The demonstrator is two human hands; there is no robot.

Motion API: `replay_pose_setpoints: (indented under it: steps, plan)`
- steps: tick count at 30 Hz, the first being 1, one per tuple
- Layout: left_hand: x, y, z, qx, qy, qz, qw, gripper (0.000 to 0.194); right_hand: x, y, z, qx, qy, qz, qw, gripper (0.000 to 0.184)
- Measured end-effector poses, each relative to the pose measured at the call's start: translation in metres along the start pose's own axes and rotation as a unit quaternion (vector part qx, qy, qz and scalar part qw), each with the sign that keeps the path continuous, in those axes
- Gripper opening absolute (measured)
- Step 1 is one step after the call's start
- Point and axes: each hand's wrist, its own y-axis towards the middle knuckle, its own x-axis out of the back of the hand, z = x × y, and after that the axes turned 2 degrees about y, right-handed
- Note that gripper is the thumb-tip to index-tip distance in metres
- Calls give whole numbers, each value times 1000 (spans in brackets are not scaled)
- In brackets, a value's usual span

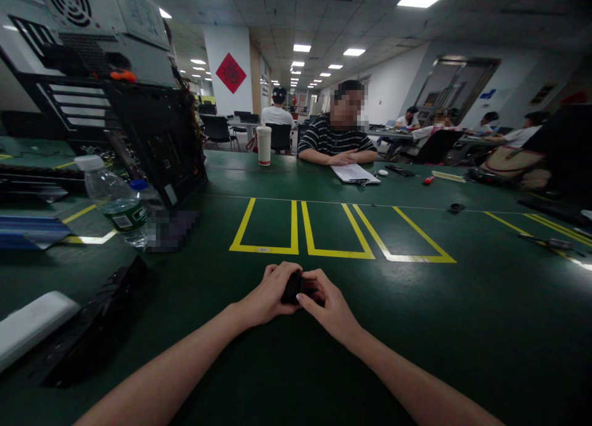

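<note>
Between both hands, just above the green table (287,364), is a small black object (291,288) whose kind I cannot make out. My left hand (271,293) is closed around its left side, with the fingers curled over the top. From the right, my right hand (328,303) pinches at the same object with thumb and fingers. Much of it is hidden by the fingers. Yellow tape outlines (335,254) mark the tabletop beyond my hands.
At left stand an open computer case (152,148), a water bottle (115,204), a black part (97,321) and a white object (34,327). Across the table a person (340,127) sits behind a clipboard (355,174); a white cup (264,146) stands nearby. A screwdriver-like tool (550,243) lies right.
</note>
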Motion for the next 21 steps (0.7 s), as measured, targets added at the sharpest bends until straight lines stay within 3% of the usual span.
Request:
replay_pose_setpoints:
  steps: [5, 12, 15, 21]
  plan:
    - [-6, 2, 5, -8, 5, -25, 1000, 55, 0, 1, -4, 30, -3, -23, 999, 16]
    - [1, 0, -2, 11, -3, 4, 1000, 53, -1, 1, -1, -30, 6, -1, 1000, 23]
    - [2, 0, -3, 12, 1, 4, 1000, 54, 0, 0, 1, -9, 0, 10, 1000, 21]
    - [0, 1, -2, -9, 9, -6, 1000, 54, -2, 2, -6, 21, 3, -23, 999, 18]
